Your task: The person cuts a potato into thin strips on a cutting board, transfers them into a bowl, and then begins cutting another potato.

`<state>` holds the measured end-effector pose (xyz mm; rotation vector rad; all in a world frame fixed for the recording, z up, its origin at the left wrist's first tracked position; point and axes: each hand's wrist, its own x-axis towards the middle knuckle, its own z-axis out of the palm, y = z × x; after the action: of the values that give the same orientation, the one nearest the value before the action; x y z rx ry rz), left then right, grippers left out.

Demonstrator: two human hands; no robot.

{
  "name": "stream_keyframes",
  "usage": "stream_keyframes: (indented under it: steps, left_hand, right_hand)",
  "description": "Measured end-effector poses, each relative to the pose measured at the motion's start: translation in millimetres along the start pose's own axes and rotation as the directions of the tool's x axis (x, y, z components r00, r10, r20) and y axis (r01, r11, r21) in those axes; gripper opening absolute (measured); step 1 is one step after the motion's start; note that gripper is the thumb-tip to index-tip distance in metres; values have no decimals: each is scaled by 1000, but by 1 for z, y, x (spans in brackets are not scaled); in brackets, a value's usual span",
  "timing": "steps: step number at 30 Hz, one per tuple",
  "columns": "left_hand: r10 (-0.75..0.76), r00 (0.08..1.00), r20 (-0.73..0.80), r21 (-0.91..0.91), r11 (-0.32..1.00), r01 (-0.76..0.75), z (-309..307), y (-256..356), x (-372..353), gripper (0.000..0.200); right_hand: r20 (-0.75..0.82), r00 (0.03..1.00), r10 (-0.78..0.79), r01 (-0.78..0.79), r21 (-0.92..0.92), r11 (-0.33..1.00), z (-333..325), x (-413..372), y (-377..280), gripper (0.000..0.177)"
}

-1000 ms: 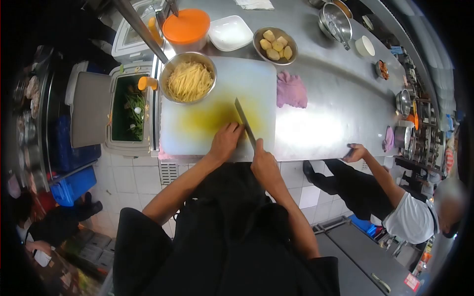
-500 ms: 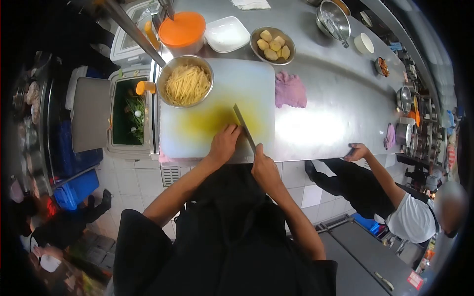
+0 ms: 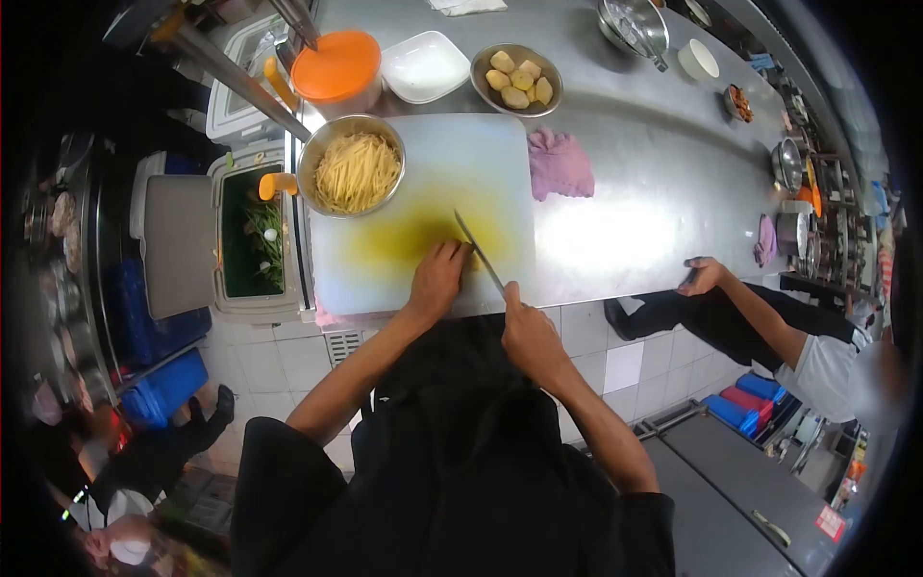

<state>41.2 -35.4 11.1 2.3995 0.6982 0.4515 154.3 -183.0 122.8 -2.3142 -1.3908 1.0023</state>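
Observation:
My right hand point(image 3: 531, 338) is closed round the handle of a kitchen knife point(image 3: 486, 262), whose blade points away from me over a white cutting board point(image 3: 490, 149). Just left of the blade, my left hand point(image 3: 437, 281) presses down on the board with curled fingers. Whatever lies under those fingertips is mostly hidden; a small yellowish bit shows beside the blade. The board's middle is stained yellow. On its far left corner stands a metal bowl point(image 3: 306, 163) heaped with thin pale-yellow strips point(image 3: 358, 173).
Behind the board are an orange-lidded tub point(image 3: 336, 65), a white dish point(image 3: 425, 65) and a metal bowl point(image 3: 550, 108) of peeled potato-like pieces. A pink cloth point(image 3: 561, 163) lies right of it. An open bin point(image 3: 219, 231) stands left. Another person's hand point(image 3: 707, 276) is near the counter edge.
The view has shifted slightly. My right hand and the knife handle have moved a little to the right, while my left hand stays beside the blade. The other person has turned slightly.

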Motion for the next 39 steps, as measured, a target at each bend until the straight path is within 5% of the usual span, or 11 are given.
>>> stream_keyframes:
  steps: [2, 5, 9, 12, 17, 24, 26, 30, 33, 35, 39]
  left_hand:
    - [37, 996, -82, 53, 998, -32, 1, 1, 4, 34]
    - [12, 998, -56, 9, 1000, -12, -7, 7, 5, 34]
    - [14, 997, -74, 7, 1000, -13, -2, 2, 1, 33]
    - [5, 986, -164, -3, 1000, -6, 2, 4, 7, 33]
    - [15, 996, -88, -23, 1000, -17, 0, 1, 2, 34]
    - [8, 998, -56, 17, 1000, -7, 2, -4, 2, 33]
    - [31, 993, -118, 9, 999, -30, 1, 0, 1, 33]
    - [31, 997, -73, -5, 999, -31, 0, 2, -4, 34]
    - [46, 992, -119, 3, 999, -46, 4, -3, -2, 32]
    - [55, 988, -145, 10, 998, -54, 1, -1, 0, 32]
    - [52, 993, -102, -10, 999, -53, 3, -5, 5, 32]
  right_hand:
    - [-181, 967, -178, 178, -12, 984, 31, 16, 24, 37]
    - [-64, 998, -25, 26, 4, 1000, 5, 18, -3, 30]
    - [-24, 1000, 2, -2, -1, 1000, 12, 2, 3, 40]
    - [-155, 982, -110, 114, 16, 993, 21, 16, 19, 38]
    - [-34, 998, 48, -46, 46, 998, 9, 1, 4, 30]
    - [-39, 999, 13, -15, -46, 999, 9, 10, 4, 35]
    - [-185, 980, -80, 85, 22, 996, 39, 14, 27, 32]
    - [-194, 977, -83, 75, -51, 996, 16, 6, 4, 27]
    - [-36, 999, 22, -23, -14, 1000, 13, 0, 6, 27]
    - [-208, 969, -131, 132, -9, 991, 38, 15, 22, 23]
    - [-111, 992, -60, 61, 4, 998, 4, 13, 1, 25]
